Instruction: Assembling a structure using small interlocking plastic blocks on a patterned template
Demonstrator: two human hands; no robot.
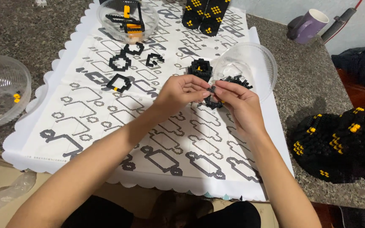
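Left hand (181,92): fingertips pinched on a small black bead piece (211,89), held above the printed pattern sheet (106,105).
Right hand (237,99): fingers closed on the same piece from the other side; both hands meet just in front of the tilted clear bowl (250,67).
Piece in hand: tiny, mostly hidden by the fingertips; its exact shape cannot be told.
Slip risk: with so little to hold, the piece could likely pop loose and drop onto the sheet or off the counter (309,84) edge.
Bowl risk: the tilted bowl leans beside the right wrist; a nudge might spill its black pieces (235,80).
Nearby work: a black beaded block (200,68) and flat black outlines (121,63) lie close; a sweeping forearm could scatter them.
Far side: a bowl with black and yellow pieces (127,19) stands well apart.
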